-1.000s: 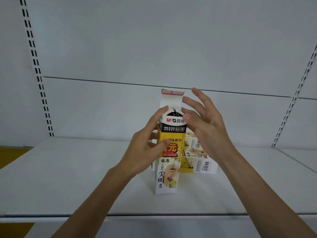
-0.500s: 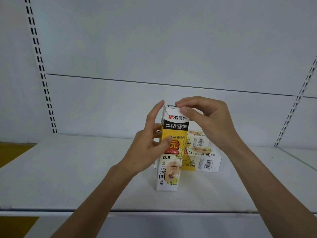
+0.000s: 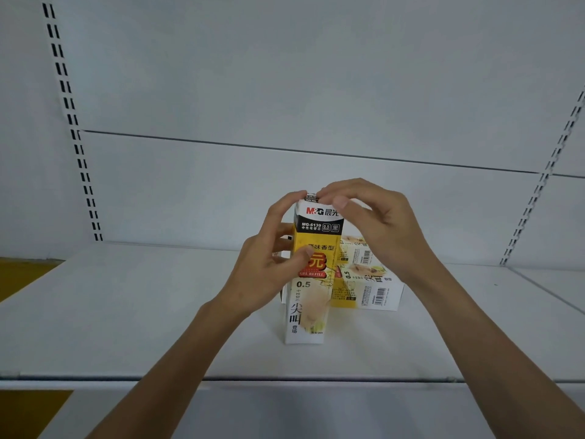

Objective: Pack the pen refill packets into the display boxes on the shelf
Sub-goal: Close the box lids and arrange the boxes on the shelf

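A tall yellow, black and white pen refill box [image 3: 308,299] stands upright on the white shelf [image 3: 126,312]. My left hand [image 3: 269,264] grips its left side, thumb across the yellow front and forefinger up at the top edge. My right hand [image 3: 370,223] is curled over the box's top, fingertips pressing the folded top flap down. Behind it, to the right, two more refill boxes [image 3: 370,280] lie flat, one stacked on the other, partly hidden by my right wrist. What is inside the upright box is hidden.
The shelf's front edge [image 3: 285,380] runs across the lower view. A white back panel [image 3: 285,90] rises behind, with slotted uprights at the left [image 3: 79,153] and right [image 3: 538,191]. Yellow floor [image 3: 19,277] shows at far left.
The box's top flap stood open a second ago. My right hand came down on it and folded it shut. My left hand kept its hold, its forefinger sliding up to the top edge.
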Motion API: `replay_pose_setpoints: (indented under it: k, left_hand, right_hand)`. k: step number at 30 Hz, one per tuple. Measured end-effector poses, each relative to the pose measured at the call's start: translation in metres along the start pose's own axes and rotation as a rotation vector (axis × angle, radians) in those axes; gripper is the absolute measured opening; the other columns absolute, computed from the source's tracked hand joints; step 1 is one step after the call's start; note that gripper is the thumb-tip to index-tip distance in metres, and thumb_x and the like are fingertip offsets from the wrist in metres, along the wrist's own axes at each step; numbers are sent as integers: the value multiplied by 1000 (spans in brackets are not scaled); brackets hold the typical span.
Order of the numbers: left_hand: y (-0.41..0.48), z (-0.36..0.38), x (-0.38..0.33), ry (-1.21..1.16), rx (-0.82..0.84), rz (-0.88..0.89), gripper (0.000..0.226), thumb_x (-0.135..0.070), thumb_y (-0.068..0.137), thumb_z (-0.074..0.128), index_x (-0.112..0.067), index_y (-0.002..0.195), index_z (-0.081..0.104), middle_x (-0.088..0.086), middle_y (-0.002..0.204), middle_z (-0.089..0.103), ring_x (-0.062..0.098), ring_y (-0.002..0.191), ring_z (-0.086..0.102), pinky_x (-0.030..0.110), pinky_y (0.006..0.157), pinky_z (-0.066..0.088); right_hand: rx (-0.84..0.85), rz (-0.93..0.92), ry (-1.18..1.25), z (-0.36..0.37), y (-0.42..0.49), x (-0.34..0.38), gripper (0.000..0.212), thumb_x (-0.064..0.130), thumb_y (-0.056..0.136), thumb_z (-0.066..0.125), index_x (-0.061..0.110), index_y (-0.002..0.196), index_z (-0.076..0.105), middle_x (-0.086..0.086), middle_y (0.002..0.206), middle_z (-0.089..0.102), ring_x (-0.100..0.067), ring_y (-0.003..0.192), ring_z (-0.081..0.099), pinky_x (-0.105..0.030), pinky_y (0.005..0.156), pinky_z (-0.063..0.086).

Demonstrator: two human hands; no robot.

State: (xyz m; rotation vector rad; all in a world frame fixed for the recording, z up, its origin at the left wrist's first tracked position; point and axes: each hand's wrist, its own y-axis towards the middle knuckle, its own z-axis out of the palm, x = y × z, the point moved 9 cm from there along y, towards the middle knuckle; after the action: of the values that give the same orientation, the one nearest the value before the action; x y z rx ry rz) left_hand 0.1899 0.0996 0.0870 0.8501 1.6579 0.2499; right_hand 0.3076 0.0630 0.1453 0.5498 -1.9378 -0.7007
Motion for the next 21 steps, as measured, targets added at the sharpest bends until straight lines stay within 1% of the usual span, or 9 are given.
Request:
replay_pose_setpoints:
  k: [2,4,7,10,13,15,18,20,21]
  left_hand:
    - [-1,-4,-3,22,-56,13,56,-19,84,61,-56,112,31,-19,100,59,3,88,64,15,63,53]
    - [-3,-8,-11,54,-125,50,58,-18,81,65,-56,109,33,-22,98,58,2,88,63,15,63,53]
    - [-10,-18,-10,-47,-301,31,53,-18,77,70,-47,103,34,-26,97,55,0,85,63,23,66,56]
    - [-20,-15,12,-190,-359,-139,48,-28,75,70,-45,97,31,-22,91,57,11,84,67,40,73,57]
    - [-31,-12,23,-1,-260,-230,52,-34,69,73,-38,101,33,-16,96,53,3,87,59,15,67,51]
    - [-38,-13,34,201,-170,-276,53,-35,65,76,-30,105,41,-8,109,54,6,95,54,12,68,43]
    - [-55,-2,60,182,-45,-435,60,-25,68,77,-22,119,46,2,126,56,11,103,55,18,82,47]
    - [-63,1,71,236,-26,-507,84,-27,67,78,-19,137,32,3,141,42,15,122,45,29,101,39]
    - [-64,3,74,280,-13,-526,96,-30,66,79,-20,142,22,0,148,32,16,132,35,33,108,31]
  right_hand:
    - [31,43,-8,4,-9,-11,30,40,78,62,34,108,63,14,121,58,-4,116,53,-29,92,50]
    - [60,106,-73,13,-28,-24,64,46,70,71,49,127,42,21,135,41,3,126,40,-29,99,43]
    - [67,251,-163,27,-63,-50,103,42,60,83,46,139,19,21,138,30,3,126,35,-25,99,41]
    - [70,216,-417,22,-84,-59,87,33,66,81,33,137,31,13,125,41,2,109,43,-13,88,44]
    - [150,305,-390,-1,-93,-70,71,20,66,82,34,126,47,20,117,50,8,105,49,-1,81,38]
    - [225,359,-355,-12,-101,-76,67,14,65,82,43,116,51,28,117,49,17,108,46,0,83,38]
    - [203,324,-500,-23,-109,-83,76,15,68,80,52,119,39,30,133,31,10,124,30,1,93,30]
    - [98,423,-553,-36,-114,-95,94,22,68,81,44,138,22,21,144,17,4,133,13,-8,102,17]
    - [51,522,-493,-41,-119,-104,103,21,68,81,36,145,14,16,147,17,1,134,16,-13,102,16]
